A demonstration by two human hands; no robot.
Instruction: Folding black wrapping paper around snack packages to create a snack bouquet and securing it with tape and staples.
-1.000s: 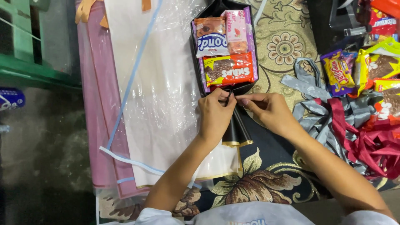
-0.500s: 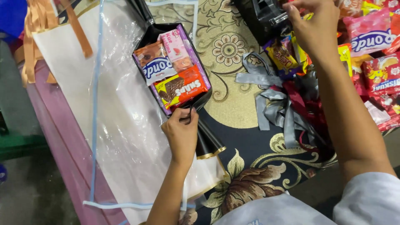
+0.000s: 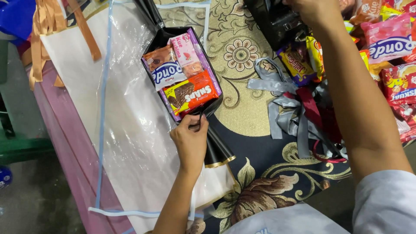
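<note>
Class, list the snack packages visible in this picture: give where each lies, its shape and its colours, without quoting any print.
Red and yellow packet: oblong, lowest in the black wrap, just above the left hand.
Brown and blue packet: upper left in the wrap.
Pink packet: slim, upper right in the wrap.
Large pink packet: far right pile.
Purple and yellow packet: beside the grey ribbons.

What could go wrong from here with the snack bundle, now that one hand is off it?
1. Only the left hand pinches the black wrap at its neck; the stacked snack packets could slide or fan apart.
2. The right hand reaches far across to the black item at the top, so the forearm might drag the grey ribbons or snack pile.
</note>
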